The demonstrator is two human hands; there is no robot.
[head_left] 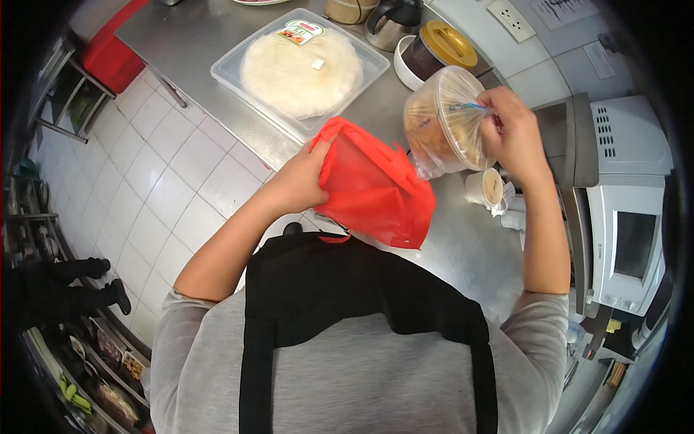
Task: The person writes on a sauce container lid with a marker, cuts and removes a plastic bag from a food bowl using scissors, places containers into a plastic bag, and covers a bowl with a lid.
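My left hand (300, 181) grips the rim of a red cloth bag (376, 195), which hangs open in front of my apron. My right hand (510, 130) pinches the gathered neck of a clear plastic bag. Inside that plastic bag is a round tub (437, 123) with orange-brown contents, tilted on its side just right of the red bag. Behind both, a clear rectangular container (303, 69) with pale round flatbreads and a label rests on the steel counter (177, 36).
Small lidded cups (484, 188) stand right of the tub. A yellow-lidded container (448, 45) and a steel jug (394, 23) are at the back. A white microwave (629, 242) is at the right. Another person's black-clad legs (61, 289) show at the left.
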